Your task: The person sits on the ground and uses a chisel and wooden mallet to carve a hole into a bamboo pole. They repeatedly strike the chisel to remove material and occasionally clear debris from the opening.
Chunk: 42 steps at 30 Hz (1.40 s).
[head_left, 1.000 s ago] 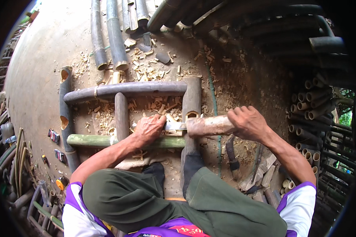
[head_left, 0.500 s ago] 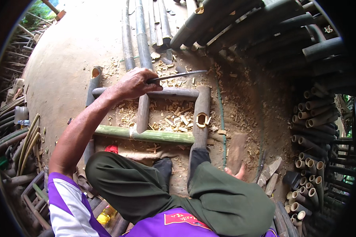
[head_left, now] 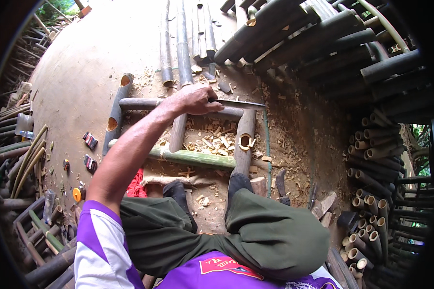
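My left hand [head_left: 197, 98] is closed around the handle end of a long, thin, dark blade [head_left: 241, 103], which points right. Whether it is a knife or a saw I cannot tell. The hand is over the dark upper rail [head_left: 139, 104] of a bamboo frame, and the blade's tip reaches across the right post [head_left: 246, 126]. That post has a square-cut hole with pale chips around it. A green bamboo rail [head_left: 193, 157] runs below, joined to the upper rail by a short upright [head_left: 178, 132]. My right hand is out of view.
A curved knife [head_left: 280, 183] lies right of my foot. Wood chips [head_left: 219, 142] cover the ground. Bamboo poles [head_left: 183, 48] extend ahead; stacked bamboo [head_left: 371, 207] stands right. Small dark boxes [head_left: 90, 139], an orange tape measure [head_left: 76, 194] and red cloth [head_left: 137, 185] lie left.
My left hand has moved right along the upper rail with the blade. My right hand, blurred at lower right before, has left view; the curved knife shows there. My left foot has shifted left.
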Each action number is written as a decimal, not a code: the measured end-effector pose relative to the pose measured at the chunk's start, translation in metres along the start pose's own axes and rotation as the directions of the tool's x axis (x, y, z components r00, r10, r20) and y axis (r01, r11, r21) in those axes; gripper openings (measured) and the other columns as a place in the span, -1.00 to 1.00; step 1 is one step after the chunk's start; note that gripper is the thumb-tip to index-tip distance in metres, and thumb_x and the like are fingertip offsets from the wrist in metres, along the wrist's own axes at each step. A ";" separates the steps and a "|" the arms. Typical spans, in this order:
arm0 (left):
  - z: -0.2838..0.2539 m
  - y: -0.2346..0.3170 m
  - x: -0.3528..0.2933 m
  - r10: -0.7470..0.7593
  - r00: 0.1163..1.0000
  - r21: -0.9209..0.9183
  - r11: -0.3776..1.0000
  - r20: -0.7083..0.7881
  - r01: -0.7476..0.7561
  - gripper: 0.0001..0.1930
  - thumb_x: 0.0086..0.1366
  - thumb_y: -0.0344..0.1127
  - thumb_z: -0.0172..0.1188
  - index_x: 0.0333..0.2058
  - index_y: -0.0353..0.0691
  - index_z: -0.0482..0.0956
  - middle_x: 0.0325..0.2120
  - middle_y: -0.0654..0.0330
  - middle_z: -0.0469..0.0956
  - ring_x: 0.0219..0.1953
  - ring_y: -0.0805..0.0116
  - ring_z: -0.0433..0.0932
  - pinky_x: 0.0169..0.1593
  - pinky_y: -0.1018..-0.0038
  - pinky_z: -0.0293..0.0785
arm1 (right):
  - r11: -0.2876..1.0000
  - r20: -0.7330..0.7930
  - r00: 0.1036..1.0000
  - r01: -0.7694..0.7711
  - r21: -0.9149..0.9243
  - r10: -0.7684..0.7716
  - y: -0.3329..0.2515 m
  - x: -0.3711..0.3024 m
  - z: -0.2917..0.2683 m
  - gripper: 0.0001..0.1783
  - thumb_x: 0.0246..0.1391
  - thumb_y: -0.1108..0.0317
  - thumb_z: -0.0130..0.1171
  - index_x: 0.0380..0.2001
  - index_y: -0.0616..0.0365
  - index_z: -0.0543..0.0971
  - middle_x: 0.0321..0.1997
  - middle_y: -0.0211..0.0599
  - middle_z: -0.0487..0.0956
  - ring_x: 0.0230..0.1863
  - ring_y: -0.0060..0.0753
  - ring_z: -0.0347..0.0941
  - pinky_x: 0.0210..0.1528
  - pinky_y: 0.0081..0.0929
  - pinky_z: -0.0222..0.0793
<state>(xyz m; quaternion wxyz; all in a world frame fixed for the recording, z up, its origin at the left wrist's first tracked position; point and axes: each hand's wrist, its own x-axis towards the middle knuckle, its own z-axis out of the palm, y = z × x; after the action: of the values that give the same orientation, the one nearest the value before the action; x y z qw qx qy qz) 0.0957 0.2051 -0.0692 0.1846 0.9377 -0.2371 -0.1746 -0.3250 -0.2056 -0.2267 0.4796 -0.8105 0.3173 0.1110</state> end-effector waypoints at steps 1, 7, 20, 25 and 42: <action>0.015 -0.016 0.003 0.022 1.000 -0.017 1.000 0.000 -0.022 -0.41 0.35 0.29 0.31 -0.25 -0.24 0.80 -0.50 -0.05 0.72 -0.43 0.01 0.73 -0.25 0.11 0.64 | 1.000 0.007 1.000 -0.005 -0.005 0.005 -0.002 -0.001 0.003 -0.01 -0.07 0.05 0.55 0.32 0.34 0.33 0.11 0.03 0.57 0.15 -0.14 0.51 0.25 -0.17 0.40; 0.090 -0.043 0.014 0.077 0.995 -0.064 0.995 0.062 -0.073 -0.32 0.36 0.39 0.23 -0.42 -0.23 0.81 -0.68 -0.12 0.57 -0.53 -0.07 0.65 -0.34 0.08 0.56 | 0.998 -0.001 0.998 -0.059 -0.024 0.059 -0.017 0.004 0.016 0.01 -0.06 0.05 0.55 0.33 0.35 0.31 0.12 0.03 0.56 0.16 -0.14 0.50 0.26 -0.18 0.40; 0.144 -0.096 0.043 0.126 0.984 -0.055 0.991 0.123 -0.120 -0.36 0.38 0.37 0.19 -0.33 -0.17 0.83 -0.55 -0.09 0.67 -0.38 -0.13 0.71 -0.24 0.05 0.63 | 0.979 0.134 0.970 0.203 0.010 -0.203 -0.194 0.101 0.031 0.00 -0.01 0.10 0.54 0.37 0.34 0.28 0.13 -0.02 0.57 0.17 -0.22 0.50 0.29 -0.24 0.38; 0.160 -0.106 0.032 0.093 0.993 0.060 0.993 0.075 -0.097 -0.28 0.38 0.36 0.18 -0.48 -0.32 0.72 -0.56 -0.14 0.66 -0.37 -0.15 0.72 -0.27 0.07 0.64 | 0.919 0.203 0.899 0.393 0.016 -0.388 -0.257 0.118 0.059 -0.04 0.10 0.16 0.49 0.43 0.27 0.23 0.20 0.00 0.58 0.15 -0.18 0.57 0.32 -0.21 0.44; 0.156 -0.101 0.047 0.082 0.990 0.026 0.996 0.118 -0.085 -0.27 0.31 0.40 0.26 -0.46 -0.34 0.73 -0.58 -0.16 0.64 -0.42 -0.17 0.71 -0.32 0.06 0.63 | 0.757 0.565 0.825 0.356 -0.548 0.022 -0.324 0.165 0.066 -0.14 0.12 0.09 0.45 0.34 0.24 0.28 0.15 0.30 0.60 0.13 0.29 0.61 0.19 -0.01 0.51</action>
<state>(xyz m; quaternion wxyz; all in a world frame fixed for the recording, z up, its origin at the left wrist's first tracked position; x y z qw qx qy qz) 0.1084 0.2230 -0.2602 0.1629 0.9179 -0.2893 -0.2174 0.0120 -0.1071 -0.1114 0.2564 -0.8842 0.0361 0.3888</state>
